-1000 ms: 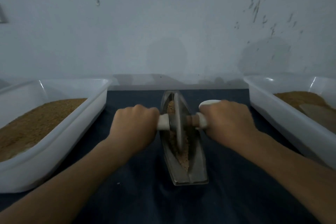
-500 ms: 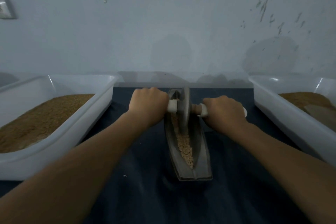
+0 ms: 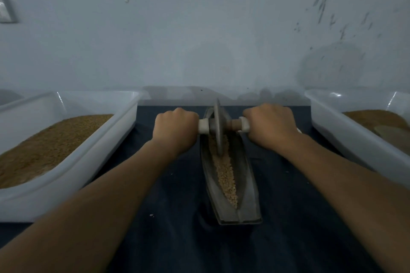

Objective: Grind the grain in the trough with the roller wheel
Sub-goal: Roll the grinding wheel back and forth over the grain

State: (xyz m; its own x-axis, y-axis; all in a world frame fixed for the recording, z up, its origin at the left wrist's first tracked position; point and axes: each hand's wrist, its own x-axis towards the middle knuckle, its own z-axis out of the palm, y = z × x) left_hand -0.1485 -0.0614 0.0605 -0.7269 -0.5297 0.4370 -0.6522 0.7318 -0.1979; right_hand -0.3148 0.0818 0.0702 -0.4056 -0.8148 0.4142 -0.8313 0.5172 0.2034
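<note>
Grain [image 3: 225, 173] lies as a pale strip along the bottom of the trough [image 3: 249, 184]. The trough stands lengthwise on the dark surface [image 3: 173, 239], between the left tray [image 3: 88, 170] and the right tray [image 3: 346, 142]. The wheel [image 3: 218, 127] stands upright in the far half of the trough, with its rim down in the grain. The left hand [image 3: 176, 128] is clenched around the left end of the axle [image 3: 236, 125], and the right hand [image 3: 269, 125] around the right end.

Several things could go wrong from here. The wheel is near the far tip, so too long a push could carry the rim over the end and throw grain out. If one hand presses harder than the other, the wheel could tilt, scrape the trough wall and jam. Nothing holds the trough, so a strong pull may slide it on the surface. A few pale crumbs [image 3: 151, 215] lie there already.

The fingers are hidden under the hands, and the far tip of the trough is behind the wheel. Both trays are cut off by the frame. A flat thing in the right tray is too dim to name. Whether the grain is whole or crushed cannot be told.
</note>
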